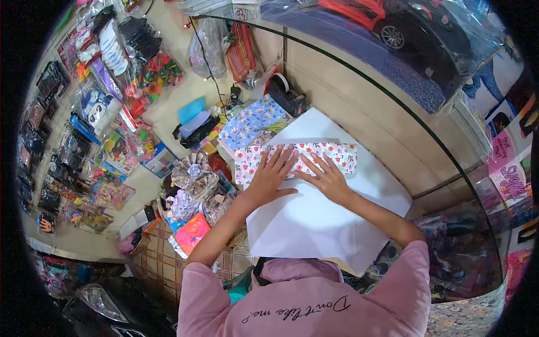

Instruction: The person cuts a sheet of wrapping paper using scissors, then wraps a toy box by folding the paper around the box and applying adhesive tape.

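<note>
A long flat piece with a red and pink flower print on white (pixel 349 159) lies across the far part of a white work surface (pixel 314 224). Whether it is paper or cloth I cannot tell. My left hand (pixel 273 173) rests flat on its left half, fingers spread and thumb out over the white surface. Close beside it, my right hand (pixel 327 178) presses on the right half with fingers apart. Neither hand grips anything. Behind the piece lies a blue floral sheet (pixel 250 122), with green-handled scissors (pixel 277 126) near its right edge.
A black tape dispenser (pixel 289 98) stands by the wall at the back. Crumpled patterned scraps (pixel 196 182) and a bright pink packet (pixel 192 231) lie to the left. A dark-edged glass pane (pixel 387 92) curves along the right. Packaged goods (pixel 106 112) hang on the left wall.
</note>
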`<action>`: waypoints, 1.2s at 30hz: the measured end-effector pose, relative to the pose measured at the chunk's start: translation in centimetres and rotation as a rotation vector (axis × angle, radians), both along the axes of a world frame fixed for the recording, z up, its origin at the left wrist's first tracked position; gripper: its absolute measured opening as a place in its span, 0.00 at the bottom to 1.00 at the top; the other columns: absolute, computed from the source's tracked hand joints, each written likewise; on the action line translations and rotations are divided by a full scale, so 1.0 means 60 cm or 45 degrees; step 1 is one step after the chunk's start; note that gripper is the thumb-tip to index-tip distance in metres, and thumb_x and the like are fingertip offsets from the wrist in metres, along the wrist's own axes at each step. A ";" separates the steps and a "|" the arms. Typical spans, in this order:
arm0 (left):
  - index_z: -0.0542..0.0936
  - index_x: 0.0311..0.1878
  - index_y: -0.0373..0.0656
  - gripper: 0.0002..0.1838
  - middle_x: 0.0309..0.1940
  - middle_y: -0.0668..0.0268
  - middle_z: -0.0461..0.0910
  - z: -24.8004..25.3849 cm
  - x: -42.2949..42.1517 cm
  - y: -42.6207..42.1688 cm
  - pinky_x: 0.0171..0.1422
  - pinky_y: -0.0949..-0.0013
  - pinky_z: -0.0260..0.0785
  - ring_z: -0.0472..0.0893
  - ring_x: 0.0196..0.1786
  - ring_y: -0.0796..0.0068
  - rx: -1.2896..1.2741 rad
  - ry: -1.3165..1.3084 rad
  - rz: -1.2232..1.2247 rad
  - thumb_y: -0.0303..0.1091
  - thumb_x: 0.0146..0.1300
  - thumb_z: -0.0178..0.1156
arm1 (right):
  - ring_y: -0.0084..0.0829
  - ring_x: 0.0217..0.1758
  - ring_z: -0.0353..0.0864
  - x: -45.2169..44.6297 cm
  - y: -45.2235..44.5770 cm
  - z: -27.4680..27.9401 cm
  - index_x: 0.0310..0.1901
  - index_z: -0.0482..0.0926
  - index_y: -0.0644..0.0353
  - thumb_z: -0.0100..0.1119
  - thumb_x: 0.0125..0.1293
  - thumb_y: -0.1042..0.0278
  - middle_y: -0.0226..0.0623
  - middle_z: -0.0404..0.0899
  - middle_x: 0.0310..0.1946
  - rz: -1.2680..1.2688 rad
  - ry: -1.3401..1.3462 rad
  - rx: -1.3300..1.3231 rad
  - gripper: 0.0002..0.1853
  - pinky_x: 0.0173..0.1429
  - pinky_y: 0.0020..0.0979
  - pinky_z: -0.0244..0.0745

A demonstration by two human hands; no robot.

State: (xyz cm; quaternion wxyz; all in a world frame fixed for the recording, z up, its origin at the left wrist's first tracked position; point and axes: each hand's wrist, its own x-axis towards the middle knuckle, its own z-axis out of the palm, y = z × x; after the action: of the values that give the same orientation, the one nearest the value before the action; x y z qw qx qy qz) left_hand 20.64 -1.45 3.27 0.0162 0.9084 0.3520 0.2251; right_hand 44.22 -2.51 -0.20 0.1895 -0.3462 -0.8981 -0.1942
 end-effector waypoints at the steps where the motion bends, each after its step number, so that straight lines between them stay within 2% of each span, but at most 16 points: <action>1: 0.55 0.74 0.51 0.43 0.72 0.54 0.56 -0.003 -0.003 0.008 0.74 0.44 0.48 0.57 0.73 0.51 -0.023 0.018 -0.004 0.47 0.57 0.64 | 0.43 0.75 0.54 0.001 0.000 0.003 0.69 0.63 0.35 0.52 0.59 0.74 0.36 0.55 0.73 -0.007 -0.028 -0.005 0.35 0.74 0.50 0.52; 4: 0.56 0.72 0.45 0.51 0.69 0.48 0.59 -0.006 -0.005 0.044 0.73 0.42 0.47 0.59 0.72 0.47 -0.191 -0.012 0.003 0.57 0.50 0.68 | 0.45 0.75 0.54 0.003 0.001 0.006 0.70 0.61 0.36 0.52 0.59 0.74 0.37 0.53 0.74 -0.010 -0.066 -0.020 0.36 0.73 0.50 0.54; 7: 0.56 0.72 0.43 0.54 0.67 0.46 0.60 0.016 0.000 0.063 0.73 0.44 0.50 0.61 0.70 0.48 -0.048 -0.003 0.099 0.61 0.47 0.68 | 0.45 0.75 0.54 0.002 -0.001 0.002 0.71 0.60 0.37 0.52 0.58 0.75 0.37 0.52 0.74 0.003 -0.050 -0.017 0.37 0.72 0.50 0.55; 8: 0.55 0.73 0.44 0.55 0.62 0.47 0.66 0.009 0.000 0.070 0.72 0.46 0.52 0.65 0.67 0.48 0.038 0.015 0.085 0.61 0.46 0.68 | 0.45 0.75 0.53 0.002 0.000 0.001 0.71 0.60 0.37 0.52 0.57 0.75 0.37 0.52 0.74 -0.003 -0.063 -0.009 0.38 0.72 0.50 0.55; 11: 0.54 0.74 0.44 0.55 0.57 0.48 0.70 0.004 -0.003 0.078 0.70 0.48 0.55 0.69 0.63 0.48 -0.223 -0.052 -0.007 0.60 0.47 0.68 | 0.43 0.74 0.56 0.003 -0.001 0.004 0.70 0.61 0.36 0.53 0.58 0.74 0.37 0.54 0.73 -0.049 -0.115 0.021 0.37 0.73 0.50 0.52; 15: 0.52 0.75 0.47 0.56 0.54 0.48 0.72 -0.001 -0.001 0.081 0.66 0.49 0.59 0.72 0.57 0.47 -0.101 -0.033 -0.061 0.58 0.47 0.69 | 0.44 0.73 0.57 -0.011 -0.023 0.016 0.70 0.61 0.37 0.54 0.58 0.76 0.40 0.55 0.73 -0.152 -0.105 -0.142 0.37 0.73 0.51 0.51; 16: 0.52 0.75 0.48 0.56 0.54 0.48 0.72 0.000 -0.002 0.082 0.65 0.49 0.59 0.72 0.56 0.47 -0.075 -0.033 -0.080 0.57 0.47 0.69 | 0.46 0.74 0.55 -0.020 -0.044 0.037 0.70 0.61 0.40 0.58 0.57 0.71 0.44 0.54 0.72 -0.210 -0.195 -0.151 0.37 0.72 0.52 0.52; 19: 0.52 0.75 0.49 0.55 0.54 0.48 0.72 0.003 -0.003 0.083 0.65 0.49 0.60 0.73 0.56 0.47 -0.072 0.005 -0.080 0.55 0.46 0.70 | 0.47 0.75 0.53 -0.055 -0.114 0.014 0.71 0.59 0.43 0.62 0.58 0.62 0.48 0.51 0.73 -0.036 0.041 -0.702 0.38 0.72 0.53 0.53; 21: 0.52 0.75 0.50 0.55 0.54 0.48 0.72 0.005 0.000 0.084 0.65 0.49 0.60 0.72 0.56 0.46 -0.084 0.041 -0.051 0.54 0.47 0.70 | 0.48 0.75 0.51 -0.065 -0.167 0.019 0.72 0.55 0.49 0.65 0.56 0.52 0.50 0.47 0.73 0.252 -0.029 -0.867 0.43 0.71 0.54 0.55; 23: 0.51 0.75 0.50 0.55 0.55 0.47 0.71 0.010 0.005 0.090 0.65 0.49 0.60 0.72 0.57 0.46 -0.086 0.080 -0.020 0.54 0.47 0.70 | 0.47 0.76 0.50 -0.072 -0.196 0.013 0.72 0.52 0.54 0.66 0.55 0.48 0.49 0.46 0.74 0.375 -0.198 -0.965 0.48 0.71 0.54 0.54; 24: 0.52 0.75 0.51 0.55 0.56 0.47 0.71 0.014 0.007 0.091 0.65 0.49 0.60 0.72 0.58 0.45 -0.125 0.125 0.000 0.53 0.47 0.70 | 0.46 0.76 0.49 -0.078 -0.205 0.008 0.72 0.52 0.55 0.67 0.52 0.44 0.45 0.45 0.74 0.352 -0.418 -0.980 0.51 0.72 0.57 0.51; 27: 0.51 0.75 0.52 0.55 0.56 0.47 0.72 0.013 0.008 0.101 0.64 0.49 0.61 0.72 0.58 0.46 -0.097 0.087 -0.035 0.53 0.47 0.71 | 0.43 0.76 0.50 -0.078 -0.222 -0.020 0.72 0.54 0.57 0.55 0.61 0.53 0.44 0.46 0.75 0.375 -0.733 -0.603 0.39 0.71 0.60 0.51; 28: 0.51 0.75 0.52 0.55 0.55 0.47 0.72 0.012 0.007 0.102 0.64 0.50 0.61 0.72 0.58 0.46 -0.088 0.075 -0.043 0.53 0.47 0.71 | 0.43 0.77 0.49 -0.080 -0.225 -0.030 0.72 0.53 0.57 0.49 0.63 0.59 0.41 0.45 0.75 0.384 -0.718 -0.524 0.36 0.70 0.63 0.51; 31: 0.57 0.72 0.51 0.50 0.53 0.49 0.73 0.009 0.005 0.101 0.62 0.50 0.62 0.73 0.57 0.47 -0.085 -0.070 -0.085 0.52 0.47 0.71 | 0.46 0.76 0.48 -0.082 -0.236 -0.010 0.71 0.53 0.62 0.49 0.62 0.66 0.47 0.44 0.75 0.368 -0.634 -0.680 0.35 0.71 0.59 0.53; 34: 0.64 0.64 0.50 0.42 0.50 0.51 0.74 0.011 0.004 0.099 0.59 0.50 0.62 0.73 0.55 0.48 -0.255 -0.114 -0.018 0.51 0.47 0.71 | 0.50 0.75 0.51 -0.082 -0.237 -0.001 0.70 0.53 0.68 0.50 0.59 0.71 0.57 0.45 0.73 0.331 -0.371 -0.909 0.36 0.72 0.51 0.56; 36: 0.67 0.58 0.49 0.38 0.49 0.53 0.74 0.010 0.001 0.099 0.59 0.50 0.62 0.73 0.55 0.48 -0.240 -0.150 -0.045 0.51 0.46 0.72 | 0.52 0.73 0.55 -0.075 -0.229 0.020 0.68 0.55 0.72 0.52 0.55 0.74 0.63 0.46 0.70 0.248 -0.232 -0.915 0.36 0.70 0.45 0.62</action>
State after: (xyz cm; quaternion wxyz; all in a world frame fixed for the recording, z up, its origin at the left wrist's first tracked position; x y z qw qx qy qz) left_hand 20.70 4.50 3.85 0.1261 0.8941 0.3539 0.2439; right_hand 39.70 -16.26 1.00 -0.0071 -0.2849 -0.9507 0.1219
